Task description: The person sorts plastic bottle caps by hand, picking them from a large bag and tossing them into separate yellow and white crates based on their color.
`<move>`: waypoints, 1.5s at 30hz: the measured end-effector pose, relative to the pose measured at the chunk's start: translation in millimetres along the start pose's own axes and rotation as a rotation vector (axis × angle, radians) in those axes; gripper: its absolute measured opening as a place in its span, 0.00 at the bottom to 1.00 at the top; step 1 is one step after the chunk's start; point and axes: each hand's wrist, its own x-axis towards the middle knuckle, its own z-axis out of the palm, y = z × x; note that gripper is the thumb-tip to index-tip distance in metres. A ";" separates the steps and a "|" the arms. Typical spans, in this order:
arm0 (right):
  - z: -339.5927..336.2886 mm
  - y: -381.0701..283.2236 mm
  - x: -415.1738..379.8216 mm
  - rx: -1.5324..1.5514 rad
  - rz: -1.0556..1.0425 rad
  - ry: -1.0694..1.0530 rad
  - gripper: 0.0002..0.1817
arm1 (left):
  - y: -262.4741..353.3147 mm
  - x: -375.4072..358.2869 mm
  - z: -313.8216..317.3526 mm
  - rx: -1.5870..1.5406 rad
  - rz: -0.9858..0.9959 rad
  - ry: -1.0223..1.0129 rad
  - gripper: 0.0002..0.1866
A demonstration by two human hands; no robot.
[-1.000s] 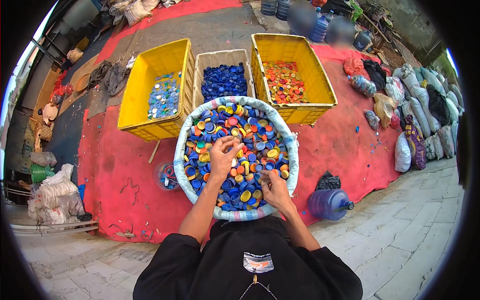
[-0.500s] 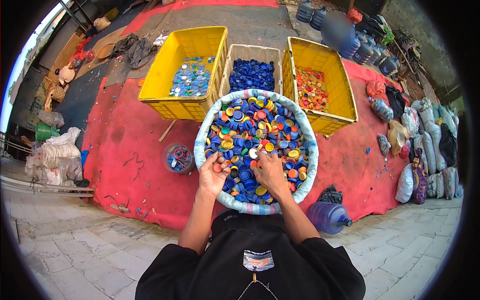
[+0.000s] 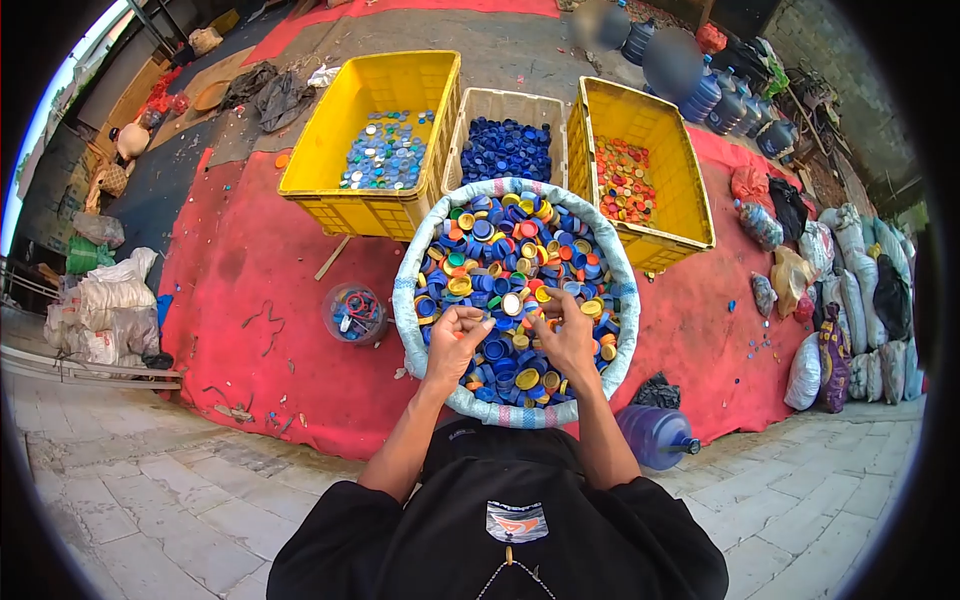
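A round tub with a padded pale-blue cloth rim (image 3: 627, 290) stands right in front of me, full of mixed bottle caps (image 3: 490, 255) in blue, yellow, orange, green and white. Over its near left part is my left hand (image 3: 455, 345), fingers curled around an orange bottle cap that is mostly hidden. My right hand (image 3: 568, 338) hovers over the caps at the right, its fingers bent inward close to the thumb; what they hold, if anything, is hidden. Between the two hands a white cap (image 3: 512, 304) lies on the pile.
Beyond the tub stand a yellow crate (image 3: 300, 190) with pale caps, a whitish crate (image 3: 460, 130) with dark blue caps and another yellow crate (image 3: 690, 190) with orange-red caps. A clear bucket (image 3: 355, 314) is left; a large water bottle (image 3: 655, 437) lies right.
My left hand has moved right, toward the middle of the tub, and turned inward. My right hand has drawn back to the right from the white cap, its fingers now more bent.
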 end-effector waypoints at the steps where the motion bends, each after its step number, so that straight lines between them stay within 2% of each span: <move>1: -9.5 0.0 -1.6 0.244 0.121 0.016 0.24 | -11.8 8.2 3.5 0.139 0.105 -0.043 0.15; 3: -33.4 -1.4 -6.6 0.665 0.327 0.034 0.17 | -7.1 15.6 11.2 0.480 0.138 -0.144 0.19; 4: -38.0 10.1 -11.6 1.080 0.392 0.068 0.16 | 0.3 17.4 18.2 0.668 0.178 -0.180 0.21; 6: -50.5 20.0 -22.9 1.440 0.423 0.032 0.17 | -9.6 29.8 26.3 0.747 0.418 -0.240 0.23; 7: -53.5 23.8 -28.6 1.537 0.444 0.046 0.18 | -14.1 35.1 30.2 0.782 0.539 -0.271 0.24; 10: -60.8 29.5 -45.7 1.622 0.480 0.146 0.17 | -13.4 45.3 39.7 0.951 0.435 -0.415 0.25; 11: -62.8 32.5 -50.5 1.603 0.461 0.157 0.16 | -11.9 46.9 42.5 0.996 0.478 -0.425 0.27; 15: -71.9 29.8 -62.5 1.449 0.485 0.261 0.15 | -8.0 56.7 51.3 1.102 0.365 -0.513 0.27; 18: -79.0 28.8 -65.6 1.072 0.469 0.267 0.15 | -5.9 55.8 54.7 1.097 0.439 -0.501 0.26; 19: -80.6 25.3 -64.7 0.989 0.462 0.285 0.14 | -5.3 56.9 54.9 1.137 0.377 -0.508 0.27; 22: -77.2 32.6 -63.1 0.441 0.357 0.292 0.14 | -9.4 59.6 51.5 1.036 0.325 -0.492 0.27; 25: -81.2 24.9 -58.7 -0.137 0.191 0.212 0.15 | -16.2 59.9 43.2 0.805 0.507 -0.366 0.22; 28: -73.5 22.2 -58.5 -0.447 0.118 0.215 0.18 | -4.7 53.4 25.2 -0.255 -0.326 -0.370 0.18; 29: -70.6 20.0 -57.5 -0.486 0.141 0.197 0.18 | -11.2 54.0 14.3 -0.621 -0.402 -0.472 0.16; 32: -61.6 15.2 -54.2 -0.593 0.175 0.152 0.19 | 4.8 33.9 17.6 -0.732 -0.513 -0.323 0.17; 36: -52.4 18.0 -52.8 -0.660 0.116 0.137 0.20 | -1.9 21.6 18.8 -0.723 -0.503 -0.250 0.18; 45: -43.1 30.0 -52.5 -0.590 0.068 0.129 0.19 | -10.8 11.6 21.5 -0.735 -0.558 -0.306 0.16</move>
